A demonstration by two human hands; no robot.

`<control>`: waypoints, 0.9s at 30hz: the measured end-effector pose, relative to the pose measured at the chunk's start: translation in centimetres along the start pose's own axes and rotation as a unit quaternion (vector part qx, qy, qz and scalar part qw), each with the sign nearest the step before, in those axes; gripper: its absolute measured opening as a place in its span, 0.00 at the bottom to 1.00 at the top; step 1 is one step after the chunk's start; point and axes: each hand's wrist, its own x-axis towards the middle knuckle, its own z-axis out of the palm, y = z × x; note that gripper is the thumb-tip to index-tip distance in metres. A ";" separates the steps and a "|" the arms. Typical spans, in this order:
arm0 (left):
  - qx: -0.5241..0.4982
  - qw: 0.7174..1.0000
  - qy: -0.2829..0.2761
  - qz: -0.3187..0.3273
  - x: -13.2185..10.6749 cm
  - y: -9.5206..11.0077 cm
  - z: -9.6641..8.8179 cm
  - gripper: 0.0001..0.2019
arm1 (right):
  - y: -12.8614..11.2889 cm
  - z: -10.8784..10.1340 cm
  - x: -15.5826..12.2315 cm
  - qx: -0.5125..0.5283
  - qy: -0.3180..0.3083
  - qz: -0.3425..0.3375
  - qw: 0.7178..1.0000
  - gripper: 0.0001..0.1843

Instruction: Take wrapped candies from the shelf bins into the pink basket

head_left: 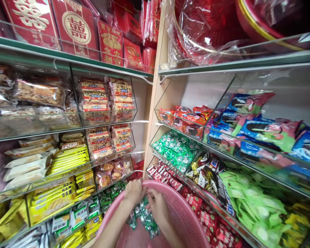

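We have a bunch of green candies (144,216) between our two hands, down inside the pink basket (188,213). Our left hand (134,192) curls over the basket's far rim, fingers bent down onto the top of the bunch. Our right hand (158,206) sits just beside it, inside the basket, its fingers closed on wrappers at the bunch's upper edge. The rest of the candies hang below both hands, over the basket's floor.

Just beyond the left hand, on the low shelf, lie more green sweets (111,194) of the same look. Above them, further off, round cakes in clear wrap (111,174) fill a bin, and higher still are stacked nut bars (107,139). To the left of that hand run yellow packs (67,162) and white packs (26,167).

Beyond the right hand, near the basket's rim, stand red bars (162,175). Up from these a bin holds small green packets (177,148). To the right of the hand lie lime wrappers (250,203), and well above them blue biscuit bags (260,132). At the top, far from both hands, red boxes (74,27) line the shelf.
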 end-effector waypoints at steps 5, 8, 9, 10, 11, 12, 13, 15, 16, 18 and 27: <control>0.006 1.000 0.012 0.007 0.0 0.2 0.0 0.21 | -6.4 -4.9 -0.2 -0.221 0.073 -0.088 0.969 0.17; 0.004 1.000 0.013 0.016 0.1 0.3 0.2 0.22 | -11.0 -9.5 1.1 -0.337 0.116 -0.120 0.927 0.17; 0.003 1.000 0.011 0.020 0.1 0.4 0.2 0.22 | -12.3 -11.0 1.8 -0.373 0.112 -0.122 0.913 0.17; 0.003 1.000 0.010 0.022 0.2 0.5 0.3 0.23 | -13.4 -12.6 2.5 -0.413 0.097 -0.125 0.897 0.16; 0.004 1.000 0.010 0.023 0.2 0.6 0.3 0.23 | -14.1 -13.9 3.3 -0.455 0.067 -0.129 0.879 0.15; 0.005 1.000 0.010 0.020 0.2 0.7 0.3 0.23 | -14.7 -15.1 4.1 -0.495 0.027 -0.129 0.859 0.15; 0.004 1.000 0.011 0.018 0.2 0.7 0.4 0.23 | -15.0 -16.0 4.8 -0.531 -0.014 -0.119 0.839 0.15; 0.001 1.000 0.012 0.015 0.2 0.8 0.5 0.23 | -15.1 -17.3 6.1 -0.581 -0.081 -0.080 0.806 0.16; -0.001 1.000 0.012 0.014 0.2 0.8 0.6 0.23 | -15.1 -17.5 6.6 -0.594 -0.101 -0.057 0.796 0.16; -0.004 1.000 0.012 0.011 0.2 0.6 0.8 0.24 | -14.8 -17.7 7.1 -0.603 -0.122 -0.027 0.788 0.17; -0.010 1.000 0.004 0.001 0.0 0.2 1.2 0.24 | -14.8 -17.4 6.5 -0.600 -0.159 -0.023 0.784 0.17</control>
